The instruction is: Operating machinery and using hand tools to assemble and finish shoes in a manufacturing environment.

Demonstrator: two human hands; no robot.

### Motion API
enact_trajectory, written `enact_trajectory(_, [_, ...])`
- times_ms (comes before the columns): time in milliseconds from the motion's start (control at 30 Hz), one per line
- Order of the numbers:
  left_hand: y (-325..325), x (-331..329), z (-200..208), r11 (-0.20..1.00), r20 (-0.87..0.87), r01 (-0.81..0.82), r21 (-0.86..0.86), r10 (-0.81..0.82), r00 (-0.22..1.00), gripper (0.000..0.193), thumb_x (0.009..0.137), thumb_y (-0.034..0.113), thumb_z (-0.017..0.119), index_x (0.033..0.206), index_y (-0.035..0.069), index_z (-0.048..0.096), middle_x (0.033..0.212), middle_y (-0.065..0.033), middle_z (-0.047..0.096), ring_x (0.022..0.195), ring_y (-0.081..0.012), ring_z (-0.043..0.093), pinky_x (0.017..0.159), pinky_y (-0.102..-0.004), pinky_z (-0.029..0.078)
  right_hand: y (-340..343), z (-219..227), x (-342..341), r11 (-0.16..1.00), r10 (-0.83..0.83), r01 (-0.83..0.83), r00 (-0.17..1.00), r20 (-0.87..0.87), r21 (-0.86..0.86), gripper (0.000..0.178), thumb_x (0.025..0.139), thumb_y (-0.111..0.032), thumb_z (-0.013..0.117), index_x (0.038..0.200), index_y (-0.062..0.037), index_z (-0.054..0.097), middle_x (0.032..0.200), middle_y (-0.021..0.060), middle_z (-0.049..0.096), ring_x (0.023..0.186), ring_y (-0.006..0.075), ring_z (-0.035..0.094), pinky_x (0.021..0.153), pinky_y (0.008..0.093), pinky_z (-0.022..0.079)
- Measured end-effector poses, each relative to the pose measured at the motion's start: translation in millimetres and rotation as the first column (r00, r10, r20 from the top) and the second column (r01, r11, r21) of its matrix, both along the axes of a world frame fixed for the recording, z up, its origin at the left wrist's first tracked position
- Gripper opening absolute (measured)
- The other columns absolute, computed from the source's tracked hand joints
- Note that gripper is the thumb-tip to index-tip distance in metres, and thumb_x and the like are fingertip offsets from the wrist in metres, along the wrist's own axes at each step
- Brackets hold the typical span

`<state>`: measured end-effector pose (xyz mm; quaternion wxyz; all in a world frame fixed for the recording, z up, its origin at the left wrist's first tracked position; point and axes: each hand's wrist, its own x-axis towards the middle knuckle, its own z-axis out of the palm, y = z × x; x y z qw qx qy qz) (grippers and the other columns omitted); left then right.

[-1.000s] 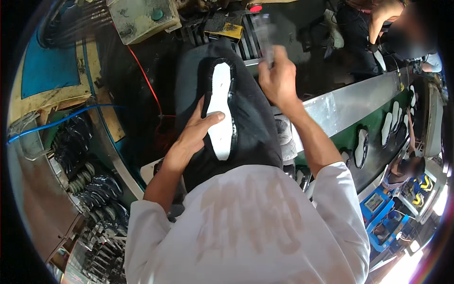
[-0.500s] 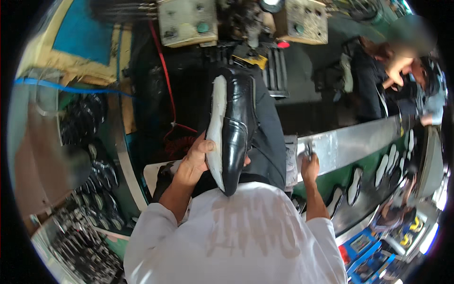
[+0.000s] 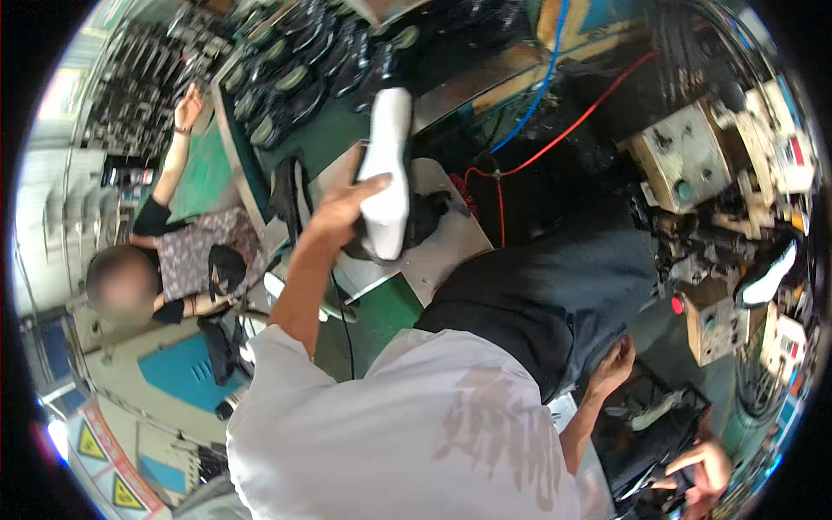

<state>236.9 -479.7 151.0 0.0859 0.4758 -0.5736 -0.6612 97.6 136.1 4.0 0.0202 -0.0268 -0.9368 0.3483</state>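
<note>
My left hand (image 3: 342, 208) is closed around a black shoe, thumb across its pale white sole (image 3: 387, 173). The sole faces up, while the dark upper is mostly hidden beneath it. This shoe is over a light metal-topped stand (image 3: 451, 247) to my left. Beside it, another dark shoe with a white sole edge (image 3: 295, 195) stands on end. My right hand (image 3: 614, 366) lies at the side of my dark trousers, fingers loosely curved and apart, with nothing visible in it.
Many black shoes (image 3: 295, 82) fill a green-topped bench at the far left. A red hose (image 3: 581, 117) and a blue hose (image 3: 542, 91) cross ahead. Machine boxes (image 3: 685, 156) stand at right. One person (image 3: 195, 251) is at left, another (image 3: 693, 468) at lower right.
My view and body have turned left. The left hand has carried the shoe left, and its sole now faces up. My right hand has left the small tool at the metal bench.
</note>
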Motion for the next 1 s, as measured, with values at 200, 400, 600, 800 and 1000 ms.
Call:
enact_trajectory(200, [-71, 137, -10, 0.926, 0.021, -0.248, -0.283, 0.265, 0.964, 0.108, 0.094, 0.013, 0.084, 0.175, 0.000, 0.013, 0.151, -0.0263, 0.062, 0.129, -0.0331, 0.068, 0.109, -0.0418, 0.053, -94, 35, -93, 0.939, 0.268, -0.236, 0.958, 0.104, -0.252, 0.037, 0.114, -0.024, 0.063, 0.137, 0.0048, 0.069, 0.119, 0.0128, 0.077, 0.105, 0.0190, 0.072, 0.094, 0.0351, 0.057])
enact_trajectory(400, [-139, 110, -101, 0.906, 0.174, -0.034, -0.422, 0.118, 0.978, 0.109, 0.086, 0.026, 0.089, 0.171, -0.003, 0.027, 0.160, -0.0260, 0.055, 0.141, -0.0353, 0.060, 0.119, -0.0381, 0.045, -140, 27, -118, 0.834, 0.524, -0.506, 0.851, 0.028, -0.222, 0.030, 0.114, -0.019, 0.060, 0.132, 0.0029, 0.072, 0.113, 0.0119, 0.077, 0.101, 0.0164, 0.072, 0.088, 0.0331, 0.060])
enact_trajectory(600, [-198, 124, -149, 0.756, 0.673, 0.395, -0.522, 0.080, 0.736, 0.104, 0.088, 0.044, 0.084, 0.168, -0.002, 0.037, 0.159, -0.0302, 0.056, 0.149, -0.0403, 0.055, 0.123, -0.0423, 0.043, -161, 39, -119, 0.851, 0.489, -0.443, 0.864, 0.118, -0.283, 0.029, 0.114, -0.014, 0.058, 0.132, 0.0051, 0.071, 0.119, 0.0137, 0.077, 0.108, 0.0204, 0.074, 0.094, 0.0345, 0.061])
enact_trajectory(800, [-177, 101, -67, 0.458, 0.572, 0.521, -0.720, -0.032, 0.819, 0.051, 0.102, 0.033, 0.071, 0.143, 0.003, 0.069, 0.130, -0.0242, 0.076, 0.122, -0.0383, 0.073, 0.102, -0.0452, 0.056, -57, 0, -94, 0.887, 0.253, -0.135, 0.942, 0.221, -0.442, 0.028, 0.114, -0.007, 0.056, 0.133, 0.0106, 0.067, 0.133, 0.0183, 0.073, 0.120, 0.0250, 0.072, 0.103, 0.0372, 0.058])
enact_trajectory(1000, [-54, -42, -59, 0.704, 0.024, 0.214, -0.677, -0.269, 0.963, 0.038, 0.111, 0.008, 0.060, 0.145, -0.010, 0.062, 0.136, -0.0203, 0.072, 0.120, -0.0276, 0.073, 0.108, -0.0398, 0.059, -22, 75, -49, 0.997, -0.006, 0.013, 0.996, -0.093, 0.077, 0.029, 0.102, -0.009, 0.066, 0.128, -0.0012, 0.075, 0.126, 0.0217, 0.077, 0.115, 0.0350, 0.077, 0.099, 0.0412, 0.059])
